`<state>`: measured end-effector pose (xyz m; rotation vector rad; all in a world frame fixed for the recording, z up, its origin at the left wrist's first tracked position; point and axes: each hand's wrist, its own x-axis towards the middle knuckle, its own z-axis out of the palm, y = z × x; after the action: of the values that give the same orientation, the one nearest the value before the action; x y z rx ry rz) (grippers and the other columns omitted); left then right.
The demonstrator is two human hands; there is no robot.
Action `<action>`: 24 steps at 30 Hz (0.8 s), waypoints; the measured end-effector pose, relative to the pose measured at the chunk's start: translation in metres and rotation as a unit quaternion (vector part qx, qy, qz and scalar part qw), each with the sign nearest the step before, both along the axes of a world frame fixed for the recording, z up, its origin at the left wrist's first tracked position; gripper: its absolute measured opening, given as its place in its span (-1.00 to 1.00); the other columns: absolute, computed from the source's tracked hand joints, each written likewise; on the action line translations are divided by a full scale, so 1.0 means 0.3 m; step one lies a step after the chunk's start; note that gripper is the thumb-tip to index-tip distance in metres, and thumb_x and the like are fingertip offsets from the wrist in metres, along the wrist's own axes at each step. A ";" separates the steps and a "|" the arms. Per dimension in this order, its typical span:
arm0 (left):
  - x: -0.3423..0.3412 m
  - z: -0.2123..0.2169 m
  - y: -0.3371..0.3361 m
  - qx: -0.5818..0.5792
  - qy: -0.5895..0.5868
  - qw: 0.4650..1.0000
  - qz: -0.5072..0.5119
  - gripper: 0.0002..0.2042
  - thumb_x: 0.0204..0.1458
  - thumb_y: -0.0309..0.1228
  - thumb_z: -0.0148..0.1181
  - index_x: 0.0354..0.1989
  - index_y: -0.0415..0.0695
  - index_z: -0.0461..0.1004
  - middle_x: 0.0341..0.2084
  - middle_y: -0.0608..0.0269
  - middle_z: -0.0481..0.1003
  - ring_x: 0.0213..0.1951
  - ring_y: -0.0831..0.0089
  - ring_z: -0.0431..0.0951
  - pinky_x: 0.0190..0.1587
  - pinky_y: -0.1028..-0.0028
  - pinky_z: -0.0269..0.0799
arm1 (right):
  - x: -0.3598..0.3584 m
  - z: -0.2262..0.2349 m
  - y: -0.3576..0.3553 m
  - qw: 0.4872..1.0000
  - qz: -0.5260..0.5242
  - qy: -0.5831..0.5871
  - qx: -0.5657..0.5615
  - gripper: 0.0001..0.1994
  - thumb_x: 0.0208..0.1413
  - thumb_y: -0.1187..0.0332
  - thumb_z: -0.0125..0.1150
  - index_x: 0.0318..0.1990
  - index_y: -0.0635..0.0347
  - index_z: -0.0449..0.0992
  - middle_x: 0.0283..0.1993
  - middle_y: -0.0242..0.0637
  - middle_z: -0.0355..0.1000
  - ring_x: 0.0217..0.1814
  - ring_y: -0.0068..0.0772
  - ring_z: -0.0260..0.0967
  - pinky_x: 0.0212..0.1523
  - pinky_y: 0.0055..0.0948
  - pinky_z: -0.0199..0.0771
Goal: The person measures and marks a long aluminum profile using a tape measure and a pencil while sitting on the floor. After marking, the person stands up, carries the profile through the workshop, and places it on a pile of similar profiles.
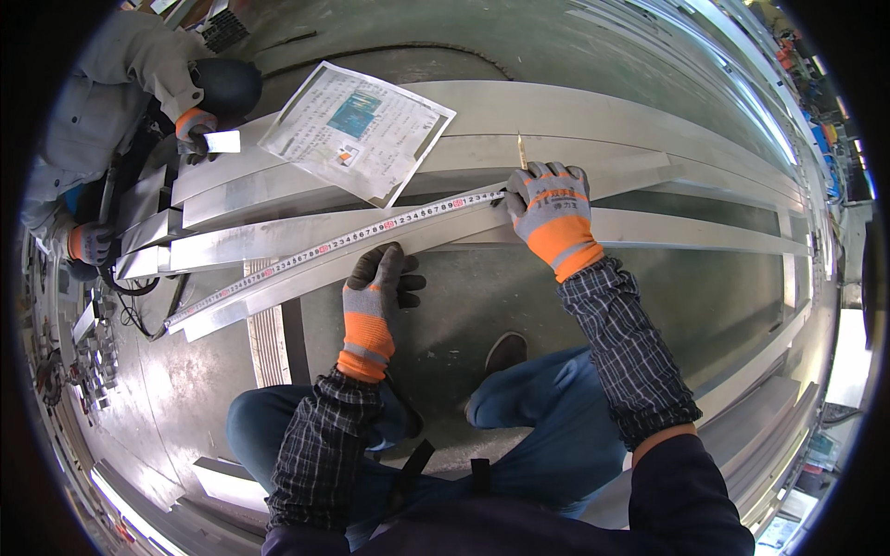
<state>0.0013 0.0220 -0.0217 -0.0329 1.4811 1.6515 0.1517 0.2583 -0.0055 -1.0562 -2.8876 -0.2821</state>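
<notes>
A long steel tape measure (334, 246) lies stretched along a metal bar (278, 278) on the floor. My left hand (378, 287), in a grey and orange glove, presses down on the bar just below the tape's middle. My right hand (549, 211), gloved the same way, pins the tape's right end to the bar and holds a thin pencil-like marker (521, 150) pointing up. Several more flat metal bars (575, 120) lie side by side beyond the tape.
A printed sheet of paper (357, 130) rests on the far bars. Another person (111, 102) crouches at the upper left, one gloved hand (197, 125) at the bars' end with a small white piece. More metal profiles (742, 408) lie to the right and behind me.
</notes>
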 end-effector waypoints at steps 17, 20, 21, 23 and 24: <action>0.075 0.071 -0.030 -0.004 0.083 0.993 -0.089 -0.65 0.38 -0.24 0.19 0.18 -0.21 0.54 -0.16 0.12 0.67 -0.32 0.44 0.67 -0.36 0.49 0.53 | 0.008 0.011 0.008 1.000 -0.006 -0.002 -0.030 -0.62 0.14 0.05 0.33 0.03 0.01 0.65 0.08 -0.26 0.56 0.16 -0.12 0.47 0.30 -0.04 0.28; 0.096 0.083 -0.030 -0.005 0.104 0.987 -0.122 -0.63 0.39 -0.23 0.17 0.21 -0.21 0.51 -0.17 0.13 0.66 -0.29 0.44 0.67 -0.31 0.49 0.54 | 0.005 0.035 -0.006 0.999 -0.020 -0.022 -0.029 -0.56 0.13 0.02 0.35 0.11 0.00 0.63 0.15 -0.27 0.53 0.24 -0.16 0.43 0.34 -0.03 0.25; 0.099 0.089 -0.032 -0.003 0.095 0.988 -0.120 -0.63 0.39 -0.23 0.17 0.21 -0.21 0.51 -0.16 0.13 0.66 -0.28 0.44 0.67 -0.30 0.48 0.54 | 0.004 0.041 -0.009 0.999 -0.022 -0.030 -0.032 -0.54 0.12 0.02 0.35 0.13 -0.01 0.62 0.16 -0.29 0.52 0.25 -0.17 0.42 0.36 -0.03 0.24; 0.102 0.106 -0.034 0.003 0.078 0.990 -0.117 -0.63 0.39 -0.22 0.16 0.20 -0.22 0.51 -0.16 0.15 0.66 -0.26 0.44 0.66 -0.26 0.46 0.55 | 0.004 0.055 -0.011 0.998 -0.025 -0.046 -0.038 -0.50 0.11 0.01 0.37 0.17 -0.04 0.60 0.20 -0.31 0.51 0.29 -0.20 0.40 0.38 -0.03 0.21; 0.103 0.110 -0.043 0.004 0.065 0.991 -0.113 -0.62 0.39 -0.22 0.16 0.20 -0.23 0.51 -0.17 0.15 0.66 -0.26 0.44 0.66 -0.24 0.46 0.55 | 0.005 0.055 -0.009 0.998 -0.026 -0.045 -0.041 -0.50 0.11 0.00 0.37 0.18 -0.04 0.59 0.20 -0.31 0.50 0.29 -0.20 0.39 0.38 -0.03 0.21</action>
<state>0.0323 0.0090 0.0112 0.2425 1.5155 1.4978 0.1533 0.2556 0.0111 -1.1633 -2.9783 -0.2219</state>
